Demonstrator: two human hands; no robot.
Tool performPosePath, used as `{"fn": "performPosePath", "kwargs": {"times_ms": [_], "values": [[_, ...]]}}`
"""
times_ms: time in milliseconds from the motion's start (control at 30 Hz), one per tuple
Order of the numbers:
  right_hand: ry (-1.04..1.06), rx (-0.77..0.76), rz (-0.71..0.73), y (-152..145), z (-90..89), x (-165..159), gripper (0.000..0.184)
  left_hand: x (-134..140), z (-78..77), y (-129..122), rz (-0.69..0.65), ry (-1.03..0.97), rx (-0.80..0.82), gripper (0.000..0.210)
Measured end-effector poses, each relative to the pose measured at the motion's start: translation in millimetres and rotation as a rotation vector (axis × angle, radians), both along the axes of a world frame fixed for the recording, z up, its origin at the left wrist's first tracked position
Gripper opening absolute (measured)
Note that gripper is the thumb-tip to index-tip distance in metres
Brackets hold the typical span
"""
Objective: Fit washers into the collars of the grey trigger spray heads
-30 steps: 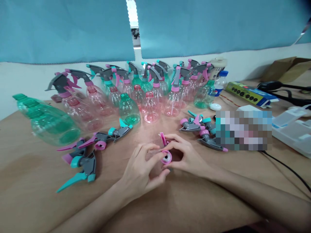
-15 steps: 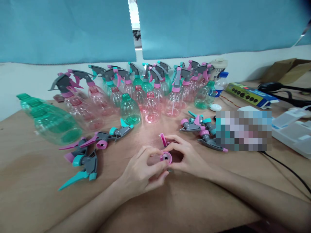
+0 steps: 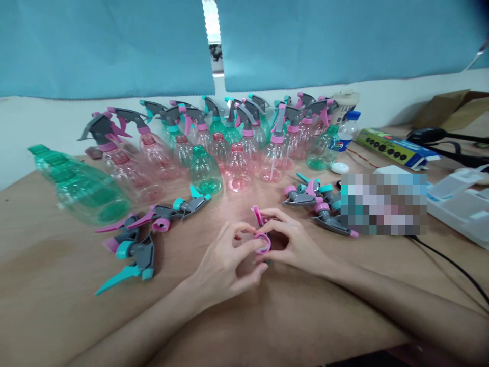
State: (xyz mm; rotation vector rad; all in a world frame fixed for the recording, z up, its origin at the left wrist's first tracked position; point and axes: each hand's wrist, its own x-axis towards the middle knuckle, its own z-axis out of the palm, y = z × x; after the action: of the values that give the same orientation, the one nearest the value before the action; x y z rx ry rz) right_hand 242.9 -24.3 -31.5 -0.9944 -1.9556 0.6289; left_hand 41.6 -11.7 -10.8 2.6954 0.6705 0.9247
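Observation:
Over the near middle of the table, both my hands are on one spray head (image 3: 258, 216) with a pink trigger and a pink collar facing me. My right hand (image 3: 296, 242) grips it from the right side. On the left, my left hand (image 3: 225, 260) has its index finger at the collar's opening, while its thumb is lower down. Loose grey spray heads (image 3: 143, 255) with pink or teal parts lie to the left, and more spray heads (image 3: 330, 221) to the right. Beyond my hands stand an uncapped pink bottle (image 3: 239, 171) and an uncapped green bottle (image 3: 205, 171).
Several bottles with spray heads (image 3: 277, 153) crowd the back by the wall. Green bottles (image 3: 91, 196) are at far left. On the right are a blue-capped drink bottle (image 3: 346, 135), a printed box (image 3: 397, 148), a clear plastic case (image 3: 458, 214) and a black cable (image 3: 451, 262).
My left index finger has moved onto the collar's opening, covering the dark hole seen before. My left thumb has come away from the collar. The right hand keeps its grip.

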Motion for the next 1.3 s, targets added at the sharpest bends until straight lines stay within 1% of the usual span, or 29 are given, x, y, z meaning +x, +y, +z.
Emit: {"fn": "performPosePath", "kwargs": {"times_ms": [67, 133, 200, 267, 333, 400, 467, 533, 600, 733, 833, 900, 1000, 1067, 1200, 1300], "values": [[-0.006, 0.009, 0.006, -0.4, 0.0, -0.7, 0.025, -0.6, 0.1, -0.3, -0.055, 0.009, -0.029, 0.023], [-0.014, 0.023, 0.016, -0.6, 0.1, -1.4, 0.025, -1.2, 0.4, -0.3, -0.07, 0.002, -0.043, 0.018], [-0.022, 0.028, 0.026, -0.5, 0.4, -1.6, 0.025, -1.4, 0.6, 0.1, -0.041, -0.018, -0.047, 0.016], [-0.026, 0.013, 0.02, -0.4, 0.8, -1.3, 0.024, -0.9, 0.8, 0.4, 0.015, -0.032, -0.046, 0.017], [-0.023, -0.005, 0.002, -0.2, 1.0, -0.6, 0.023, -0.2, 1.0, 0.4, 0.066, -0.036, -0.041, 0.021], [-0.022, -0.01, -0.007, -0.2, 0.8, -0.1, 0.023, 0.3, 1.0, 0.1, 0.077, -0.031, -0.038, 0.026], [-0.022, 0.003, 0.004, -0.4, 0.4, -0.1, 0.024, 0.3, 0.8, -0.3, 0.031, -0.019, -0.041, 0.027], [-0.025, 0.023, 0.015, -0.7, 0.1, -0.6, 0.025, -0.1, 0.8, -0.5, -0.041, -0.002, -0.048, 0.023], [-0.026, 0.044, 0.023, -0.9, 0.0, -1.1, 0.025, -0.7, 1.0, -0.4, -0.071, 0.015, -0.057, 0.017], [-0.028, 0.041, 0.022, -0.4, -0.2, -0.6, 0.024, -1.3, 1.5, 0.0, 0.022, 0.0, -0.079, 0.017], [-0.032, 0.012, -0.002, -0.2, -0.2, 0.2, 0.025, -1.5, 1.1, -0.2, 0.059, -0.004, -0.088, 0.026], [-0.033, 0.015, -0.001, -0.5, -0.1, 0.2, 0.025, -1.9, 0.8, -0.4, 0.021, 0.007, -0.085, 0.029], [-0.03, 0.044, 0.014, -0.8, -0.7, -0.5, 0.026, -2.7, 1.3, -0.2, -0.07, 0.036, -0.086, 0.023], [-0.029, 0.049, 0.019, -0.5, -1.4, -0.7, 0.026, -3.1, 1.7, 0.3, -0.082, 0.043, -0.089, 0.02], [-0.032, 0.019, 0.003, 0.6, -1.7, 0.0, 0.027, -4.8, 1.6, 1.1, -0.054, -0.023, -0.089, 0.022], [-0.033, 0.009, -0.026, 0.4, 0.2, -0.4, 0.029, -7.2, 1.6, 2.7, 0.033, -0.094, -0.117, 0.018]]}}
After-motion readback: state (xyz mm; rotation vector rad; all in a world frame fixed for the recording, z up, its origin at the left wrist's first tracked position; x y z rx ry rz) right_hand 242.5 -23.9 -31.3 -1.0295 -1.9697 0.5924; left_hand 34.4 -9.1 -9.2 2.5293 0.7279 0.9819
